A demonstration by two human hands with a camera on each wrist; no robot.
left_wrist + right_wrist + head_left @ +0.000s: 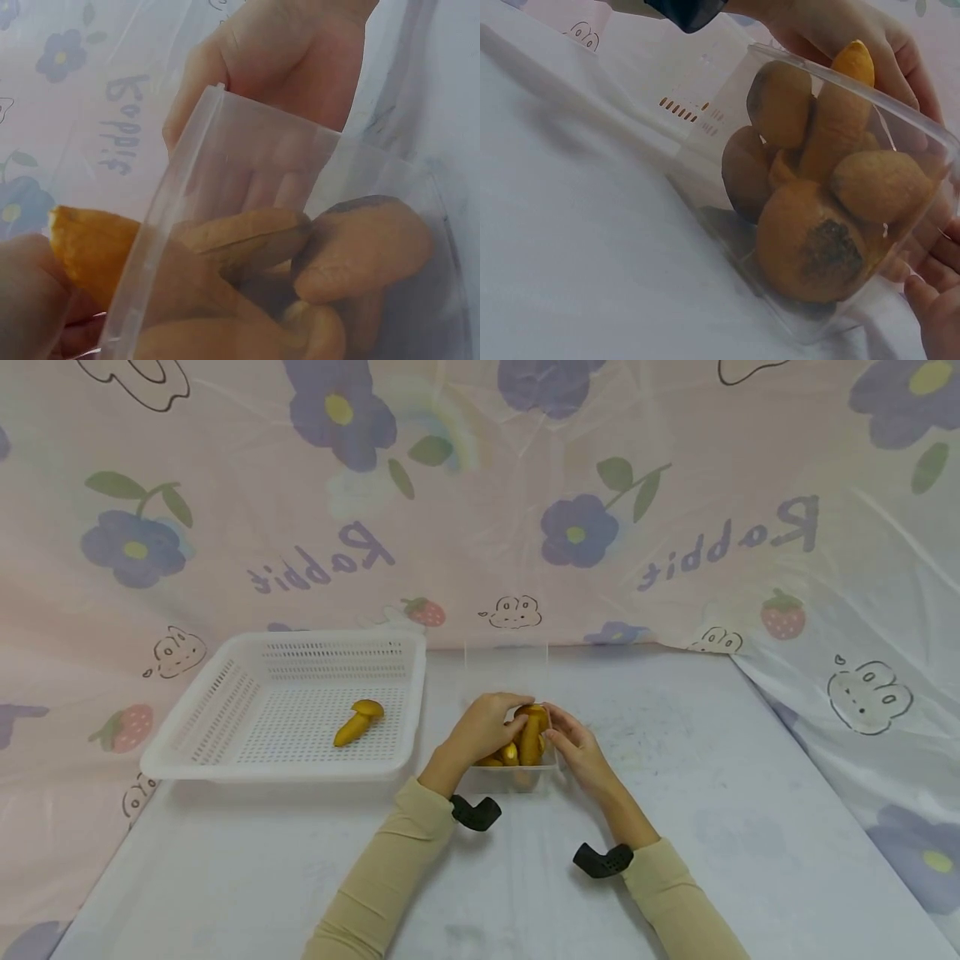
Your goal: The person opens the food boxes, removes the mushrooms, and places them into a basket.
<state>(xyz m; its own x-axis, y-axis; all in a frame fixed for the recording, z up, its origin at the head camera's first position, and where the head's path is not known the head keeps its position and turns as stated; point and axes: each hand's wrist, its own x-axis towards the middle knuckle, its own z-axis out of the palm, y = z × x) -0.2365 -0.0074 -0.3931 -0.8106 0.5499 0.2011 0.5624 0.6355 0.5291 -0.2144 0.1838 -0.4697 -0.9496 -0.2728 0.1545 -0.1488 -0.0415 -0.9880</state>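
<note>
A clear plastic box (536, 779) filled with yellow-brown mushrooms (810, 247) stands between the two hands. At its top, my left hand (483, 725) holds a mushroom (531, 737) between thumb and fingers, near the cap. The mushroom's yellow end (94, 247) rises past the rim in the left wrist view. My right hand (581, 752) rests along the box's right side; its extended fingers (262, 176) show through the clear wall. Several mushrooms press against the walls, partly hidden by one another.
Left of the box is a white plastic basket (281, 768) with one mushroom (360, 722) lying in it. The box's clear lid (506, 668) stands raised behind. A white-covered table (675, 760) meets a patterned curtain (465, 552) at the back. Black wrist mounts (602, 860) sit on both forearms.
</note>
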